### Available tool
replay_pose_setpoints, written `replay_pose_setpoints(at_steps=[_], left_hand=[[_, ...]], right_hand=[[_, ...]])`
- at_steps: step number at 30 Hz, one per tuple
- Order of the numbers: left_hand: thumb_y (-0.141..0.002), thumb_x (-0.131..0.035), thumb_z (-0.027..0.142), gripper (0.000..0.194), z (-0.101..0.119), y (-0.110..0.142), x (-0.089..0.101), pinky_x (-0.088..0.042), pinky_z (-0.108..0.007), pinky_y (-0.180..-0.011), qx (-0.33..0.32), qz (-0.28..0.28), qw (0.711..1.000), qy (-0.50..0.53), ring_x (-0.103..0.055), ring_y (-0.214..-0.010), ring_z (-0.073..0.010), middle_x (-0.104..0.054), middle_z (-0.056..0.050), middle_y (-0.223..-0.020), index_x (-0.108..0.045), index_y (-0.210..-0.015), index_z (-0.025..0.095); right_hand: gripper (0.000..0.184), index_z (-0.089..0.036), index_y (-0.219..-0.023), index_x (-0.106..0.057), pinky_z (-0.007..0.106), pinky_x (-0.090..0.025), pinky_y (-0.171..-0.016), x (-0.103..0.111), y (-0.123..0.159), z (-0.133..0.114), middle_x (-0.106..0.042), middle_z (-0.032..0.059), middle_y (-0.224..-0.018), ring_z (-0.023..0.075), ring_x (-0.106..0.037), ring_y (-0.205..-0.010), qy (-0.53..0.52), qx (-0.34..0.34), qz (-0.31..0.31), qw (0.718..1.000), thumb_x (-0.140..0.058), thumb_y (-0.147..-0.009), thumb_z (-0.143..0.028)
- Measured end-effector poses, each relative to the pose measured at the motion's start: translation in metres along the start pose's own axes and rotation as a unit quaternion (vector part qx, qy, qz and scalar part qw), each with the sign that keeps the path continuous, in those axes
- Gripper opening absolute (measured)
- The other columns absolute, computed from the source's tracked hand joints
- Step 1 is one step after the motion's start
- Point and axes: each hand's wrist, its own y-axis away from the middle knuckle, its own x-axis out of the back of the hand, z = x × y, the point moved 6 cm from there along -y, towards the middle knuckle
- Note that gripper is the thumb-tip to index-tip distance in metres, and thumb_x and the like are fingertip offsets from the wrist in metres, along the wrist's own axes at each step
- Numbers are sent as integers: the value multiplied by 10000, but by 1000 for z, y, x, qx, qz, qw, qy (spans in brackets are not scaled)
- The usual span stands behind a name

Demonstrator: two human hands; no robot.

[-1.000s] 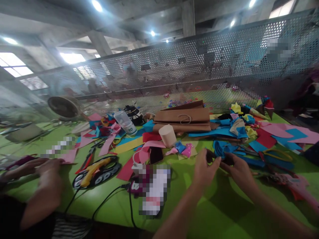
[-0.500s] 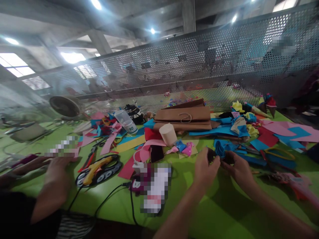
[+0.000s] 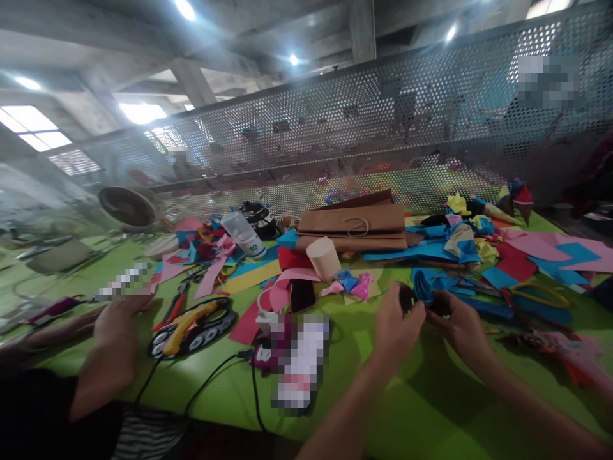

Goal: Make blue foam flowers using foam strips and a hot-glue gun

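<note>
A rolled piece of blue paper (image 3: pixel 423 286), its layers curled like a rosette, is held upright above the green table. My left hand (image 3: pixel 398 319) pinches it from the left with thumb and fingers. From the right, the fingers of my right hand (image 3: pixel 453 319) close on its lower side. Both hands meet around the paper, so its base is hidden. Just behind lie more blue paper sheets (image 3: pixel 483 305). Nearby on the left are small glossy blue and pink pieces (image 3: pixel 361 286).
Folded brown paper (image 3: pixel 352 220) tied with string lies behind a cream roll (image 3: pixel 323 259). A phone (image 3: pixel 301 364), cables and a yellow-black glue gun (image 3: pixel 191 327) are left of my arms. A co-worker's hands (image 3: pixel 117 319) rest at far left. A perforated metal screen (image 3: pixel 306 147) borders the table.
My hands stay in almost the same place, both still holding the blue paper. The camera view has shifted slightly, and the co-worker's arm at left has moved a little.
</note>
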Motion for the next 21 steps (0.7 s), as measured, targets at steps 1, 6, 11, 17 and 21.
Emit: replay_pose_setpoints(at_steps=[1, 6, 11, 17, 21], left_hand=[[-889, -634, 167, 139, 0, 0, 0, -364, -298, -704, 0, -1, 1000, 2, -492, -763, -158, -527, 13, -820, -506, -878, 219], [-880, -639, 150, 150, 3, 0, 0, -377, -291, -711, -10, -4, 1000, 15, -499, -763, -152, -532, 17, -826, -505, -893, 218], [-874, -679, 187, 172, 3, 0, -1, -390, -296, -714, -16, 5, 1000, 10, -511, -769, -160, -548, 7, -846, -520, -933, 219], [-873, -672, 168, 186, 2, 1, -2, -394, -296, -725, -5, 13, 1000, 2, -507, -772, -157, -547, 10, -853, -505, -934, 221], [-875, -652, 144, 188, 3, 2, -2, -405, -292, -734, -1, 10, 1000, 19, -532, -791, -157, -566, 5, -873, -501, -960, 218]], right_hand=[[387, -210, -977, -714, 336, -508, -628, -1, 0, 1, -735, 56, -831, 250, -660, -751, -7, -5, -5, 1000, -761, -774, -536], [380, -212, -935, -697, 320, -492, -581, -4, 0, 7, -691, 36, -777, 241, -642, -722, -36, -24, -15, 999, -764, -765, -546], [361, -210, -967, -702, 327, -489, -610, -3, -1, 11, -702, 42, -799, 240, -634, -736, -17, -11, -3, 1000, -755, -789, -519], [346, -218, -932, -687, 327, -480, -622, -3, 0, 9, -689, 32, -766, 241, -638, -722, -29, -8, -2, 1000, -760, -790, -525], [279, -229, -909, -678, 338, -491, -690, -5, 1, 6, -669, 13, -753, 221, -607, -703, -39, -3, -20, 999, -760, -812, -477]])
